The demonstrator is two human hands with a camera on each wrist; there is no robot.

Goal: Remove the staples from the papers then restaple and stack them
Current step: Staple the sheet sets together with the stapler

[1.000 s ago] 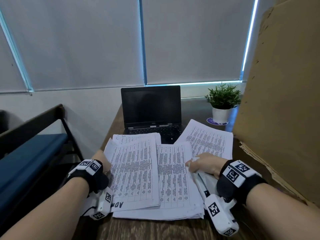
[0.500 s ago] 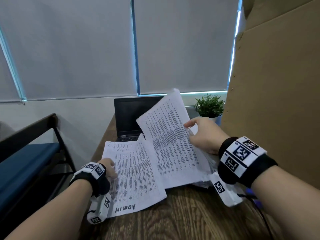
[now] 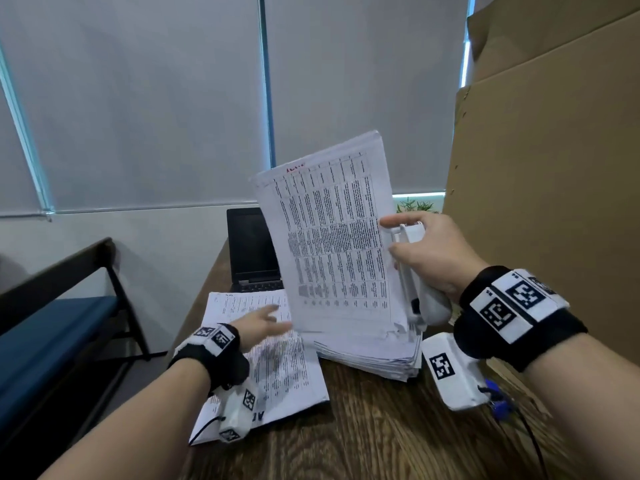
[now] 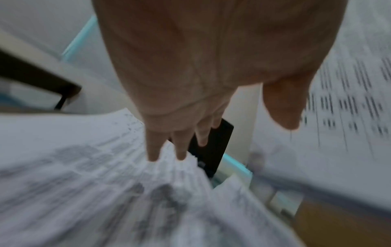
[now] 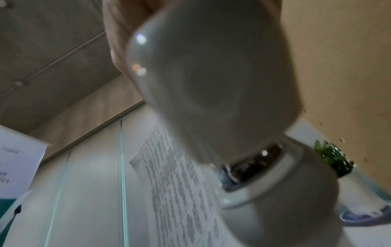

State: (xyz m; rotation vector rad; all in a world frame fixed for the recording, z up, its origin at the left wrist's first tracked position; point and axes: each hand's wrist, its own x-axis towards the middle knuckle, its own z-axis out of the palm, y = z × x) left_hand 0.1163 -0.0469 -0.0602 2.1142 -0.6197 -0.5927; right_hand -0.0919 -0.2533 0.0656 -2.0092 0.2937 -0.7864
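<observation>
Right hand (image 3: 427, 252): grips the white stapler (image 3: 417, 271) and pinches the raised sheaf (image 3: 337, 237) by its right edge.
Sheaf: near upright above the stack (image 3: 374, 355), long axis vertical.
Left hand (image 3: 258, 327): empty, fingers straight, over the flat sheets (image 3: 277, 375), just left of the sheaf's lower edge.
Nearer free hand: the left; the sheaf lies to its upper right.

The head camera looked forward and down over the brown wooden table (image 3: 363, 427). Both wrist cameras sat close, sharing the raised white printed sheets (image 3: 339, 244) at twelve o'clock.
</observation>
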